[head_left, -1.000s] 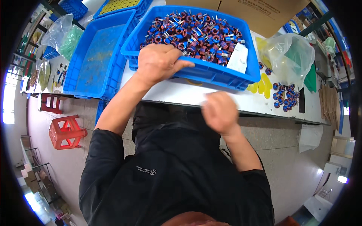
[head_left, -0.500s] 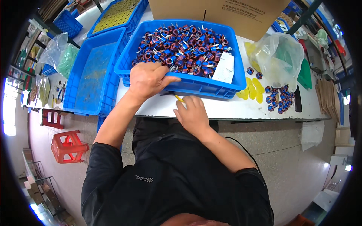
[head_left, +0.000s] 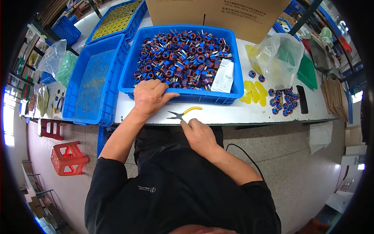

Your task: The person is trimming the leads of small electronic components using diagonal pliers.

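On tbl [head_left: 224, 114] by R hand [head_left: 199, 135], pliers [head_left: 179, 116] now farther from bin [head_left: 198, 96].

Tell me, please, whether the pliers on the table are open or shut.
Open: the pliers lie with their two dark tips spread apart.

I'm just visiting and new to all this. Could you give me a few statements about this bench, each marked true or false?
1. The left hand holds the near rim of the blue crate. True.
2. Yellow-handled pliers lie on the table. True.
3. The right hand is inside the crate. False: it is beside the pliers, at the table's near edge.
4. Many red-and-blue coils fill the crate. True.
5. The brown cardboard box is nearer the person than the crate. False: the box is beyond it.
6. The stools are green. False: they are red.
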Tool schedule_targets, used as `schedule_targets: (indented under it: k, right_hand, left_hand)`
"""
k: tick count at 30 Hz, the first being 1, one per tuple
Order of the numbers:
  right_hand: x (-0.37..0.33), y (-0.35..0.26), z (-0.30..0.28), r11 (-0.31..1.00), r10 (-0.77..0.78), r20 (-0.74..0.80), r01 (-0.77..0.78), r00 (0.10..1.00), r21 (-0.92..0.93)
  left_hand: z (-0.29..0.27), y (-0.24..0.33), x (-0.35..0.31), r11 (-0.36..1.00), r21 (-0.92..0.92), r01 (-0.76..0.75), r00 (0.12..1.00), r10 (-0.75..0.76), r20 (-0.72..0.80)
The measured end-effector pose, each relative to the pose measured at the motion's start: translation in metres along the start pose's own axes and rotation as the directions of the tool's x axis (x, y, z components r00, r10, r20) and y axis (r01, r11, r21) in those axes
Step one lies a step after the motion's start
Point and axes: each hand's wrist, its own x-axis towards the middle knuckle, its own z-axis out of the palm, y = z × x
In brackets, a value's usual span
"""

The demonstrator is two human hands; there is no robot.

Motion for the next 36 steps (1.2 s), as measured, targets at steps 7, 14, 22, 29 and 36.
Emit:
schedule_targets:
  k: [7,14,22,29,36]
  right_hand:
    - [0.002,-0.001,-0.008,0.996,0.068,0.085,-0.063,0.994,-0.065]
    - [-0.008,0.008,-0.034,0.972,0.215,0.047,-0.219,0.975,0.088]
    - [-0.030,0.016,-0.060,0.012,0.624,0.058,-0.085,0.779,0.996]
    - [-0.026,0.015,-0.071,-0.096,0.613,-0.122,0.226,0.780,0.969]
    - [-0.029,0.037,-0.064,-0.042,0.643,-0.091,0.153,0.760,0.987]
  left_hand:
    - [-0.001,0.011,0.000,1.000,0.013,0.028,1.000,-0.027,-0.007]
    - [-0.001,0.015,-0.003,0.999,0.025,0.048,0.998,-0.047,-0.051]
    - [-0.002,0.012,-0.006,0.999,0.027,0.029,0.998,-0.027,-0.061]
    - [0.002,0.007,-0.013,0.999,0.036,0.017,0.997,-0.014,-0.073]
    - [-0.002,0.010,-0.009,1.000,0.026,0.004,0.998,-0.002,-0.057]
